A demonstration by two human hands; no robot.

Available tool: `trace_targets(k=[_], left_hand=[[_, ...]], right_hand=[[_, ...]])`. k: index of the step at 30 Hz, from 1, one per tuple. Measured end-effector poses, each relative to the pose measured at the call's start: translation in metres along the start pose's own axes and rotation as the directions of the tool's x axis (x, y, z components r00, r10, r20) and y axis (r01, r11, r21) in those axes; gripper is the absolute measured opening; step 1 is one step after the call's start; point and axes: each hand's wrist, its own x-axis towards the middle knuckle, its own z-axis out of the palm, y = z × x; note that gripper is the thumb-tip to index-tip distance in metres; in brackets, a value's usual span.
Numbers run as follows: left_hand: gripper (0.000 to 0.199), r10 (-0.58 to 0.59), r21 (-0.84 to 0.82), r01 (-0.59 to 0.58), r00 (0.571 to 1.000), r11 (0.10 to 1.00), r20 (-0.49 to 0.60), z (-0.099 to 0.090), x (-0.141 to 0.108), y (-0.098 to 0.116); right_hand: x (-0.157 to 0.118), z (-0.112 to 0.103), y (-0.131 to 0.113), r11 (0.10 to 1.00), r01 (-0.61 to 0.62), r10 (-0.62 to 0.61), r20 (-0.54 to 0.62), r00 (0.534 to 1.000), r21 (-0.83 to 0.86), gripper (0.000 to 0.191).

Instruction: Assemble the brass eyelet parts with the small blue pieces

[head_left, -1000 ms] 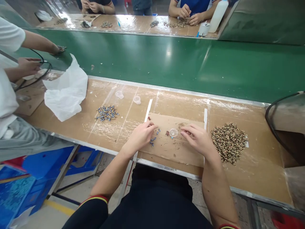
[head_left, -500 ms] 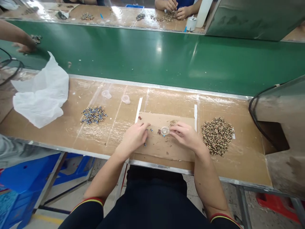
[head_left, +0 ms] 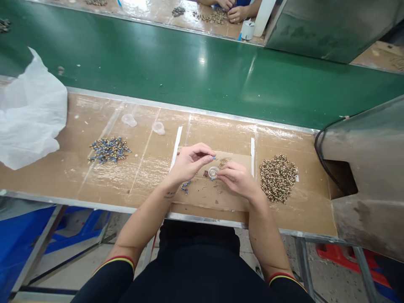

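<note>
Apparently performed a small-part handling step over the cardboard sheet (head_left: 229,201). Held right hand (head_left: 237,179) narrowed at the small clear cup (head_left: 213,171); could not tell whether gripping anything. Farther off, pinched a tiny blue part (head_left: 214,158) in left hand (head_left: 189,162). Likely called next for steady fingertip alignment.

It was a factory workshop. A long green belt (head_left: 158,63) lay between a near table (head_left: 72,179) and a far table (head_left: 154,12). Both had heaps of tiny parts (head_left: 278,178), and another person's hands (head_left: 238,14) were busy across the belt.
</note>
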Motion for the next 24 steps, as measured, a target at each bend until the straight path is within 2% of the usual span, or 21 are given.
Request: trace_targets(k=[4, 7, 13, 24], left_hand=[[0.029, -0.096, -0.14, 0.082, 0.99, 0.987, -0.099, -0.002, -0.003, -0.024], [0.036, -0.19, -0.187, 0.166, 0.974, 0.968, -0.12, -0.003, -0.011, -0.034], [0.036, -0.252, -0.312, 0.201, 0.958, 0.929, -0.134, 0.003, -0.014, -0.029], [0.04, -0.246, -0.33, 0.171, 0.948, 0.929, -0.203, 0.005, -0.016, -0.032]], right_hand=[[-0.002, -0.007, 0.0, 0.998, -0.067, 0.067, 0.022, 0.998, -0.008, 0.019], [-0.003, -0.012, -0.001, 0.996, -0.086, 0.087, 0.029, 0.996, -0.008, 0.016], [0.001, -0.008, -0.003, 1.0, -0.021, 0.021, -0.002, 1.0, -0.001, 0.012], [0.013, 0.004, -0.012, 0.988, -0.061, 0.062, 0.006, 0.998, -0.141, 0.017]])
